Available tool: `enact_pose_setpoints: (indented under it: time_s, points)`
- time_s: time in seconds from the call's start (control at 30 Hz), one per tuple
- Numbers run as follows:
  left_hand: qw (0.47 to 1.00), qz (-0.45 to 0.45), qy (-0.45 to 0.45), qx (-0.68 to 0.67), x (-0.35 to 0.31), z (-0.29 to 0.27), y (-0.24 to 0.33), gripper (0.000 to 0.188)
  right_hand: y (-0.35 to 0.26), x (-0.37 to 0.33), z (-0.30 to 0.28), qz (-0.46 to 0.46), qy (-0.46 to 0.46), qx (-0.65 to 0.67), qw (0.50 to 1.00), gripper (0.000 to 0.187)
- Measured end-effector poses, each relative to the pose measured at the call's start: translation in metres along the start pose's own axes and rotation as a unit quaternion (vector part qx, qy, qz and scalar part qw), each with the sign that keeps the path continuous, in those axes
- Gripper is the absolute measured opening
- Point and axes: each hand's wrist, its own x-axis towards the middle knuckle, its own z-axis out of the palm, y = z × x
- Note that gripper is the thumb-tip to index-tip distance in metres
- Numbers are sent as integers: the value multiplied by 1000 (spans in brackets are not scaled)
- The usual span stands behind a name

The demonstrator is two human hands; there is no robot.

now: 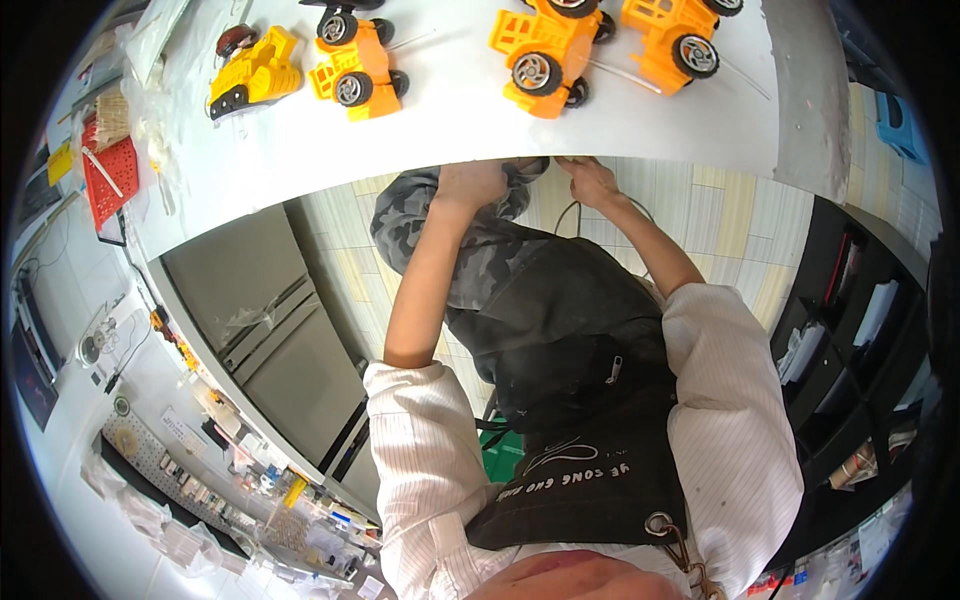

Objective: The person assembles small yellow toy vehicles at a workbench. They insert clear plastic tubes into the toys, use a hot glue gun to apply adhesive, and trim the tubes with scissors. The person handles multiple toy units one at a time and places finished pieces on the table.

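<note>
My left hand (474, 184) is at the near edge of the white table (440, 135), above my camouflage-clad knee. Its fingers are hidden, so what it holds, if anything, does not show. Just to the right, my right hand (594, 184) reaches up to the same edge with its fingertips out of sight. Nearest to the hands on the tabletop lies an orange toy truck (550, 45) with black wheels. Another orange toy truck (675, 45) lies right of it, and a third orange toy vehicle (360, 70) to the left. A yellow tracked toy vehicle (255, 75) stands farther left.
A red plastic basket (110, 185) sits at the table's left side. Below are grey drawers (290, 330) on the left and a black shelf unit (845, 300) on the right. A blue stool (900, 128) stands at far right. A dark apron (570, 330) covers my lap.
</note>
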Motion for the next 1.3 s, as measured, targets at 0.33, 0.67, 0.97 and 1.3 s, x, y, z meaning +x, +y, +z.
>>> enact_pose_setpoints:
  time_s: [0.33,0.67,0.97,1.3]
  points:
    - [1000,-13,-12,11,0,7,-3,28,-6,-8,-2,-13,45,64,997,82]
    - [1000,-11,0,9,-1,8,-4,27,-29,-20,-23,-49,-8,187,981,80]
    - [1000,6,16,16,-1,2,0,26,-27,-15,-13,-62,79,23,995,80]
    - [1000,3,-23,16,1,-4,2,27,-8,-12,-4,-45,59,110,991,80]
